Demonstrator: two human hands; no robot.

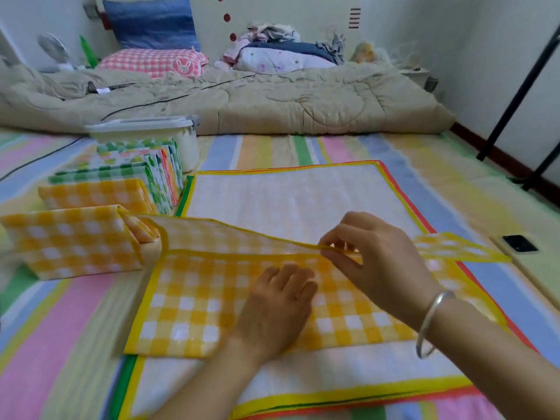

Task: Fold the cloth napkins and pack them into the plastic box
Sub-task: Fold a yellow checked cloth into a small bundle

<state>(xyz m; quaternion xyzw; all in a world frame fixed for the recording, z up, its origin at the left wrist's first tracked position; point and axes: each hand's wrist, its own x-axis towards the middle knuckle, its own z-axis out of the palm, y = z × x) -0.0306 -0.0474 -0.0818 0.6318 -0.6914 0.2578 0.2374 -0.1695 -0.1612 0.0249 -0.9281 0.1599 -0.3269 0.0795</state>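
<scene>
**A:** Where's the napkin on your feed?

**B:** I see the yellow-and-white checked cloth napkin (pixel 212 298) lying half folded on a flat stack of white napkins with yellow, green and red borders (pixel 303 192). It sits in the middle of the pastel striped bed sheet (pixel 60 328). The right hand (pixel 372 259), with a silver bangle (pixel 430 325) on its wrist, pinches the napkin's lifted far edge between thumb and fingertips. The left hand (pixel 278 301) presses down on the lower layer, fingers loosely bent, gripping nothing.

**A:** And the box?

**B:** The translucent white plastic box (pixel 145 131) stands at the far left with its lid on, well apart from both hands. Between it and the hands I see a row of folded napkins. The folded yellow checked napkins (pixel 75 241) are nearest, and the folded green patterned napkins (pixel 121 165) are just in front of the box.

**A:** Anything else around?

**B:** A dark phone (pixel 519 244) lies to the right, near the napkin's loose corner. A black cable (pixel 39 159) runs across the sheet left of the box, and a rumpled beige quilt (pixel 272 98) fills the far side behind it
</scene>
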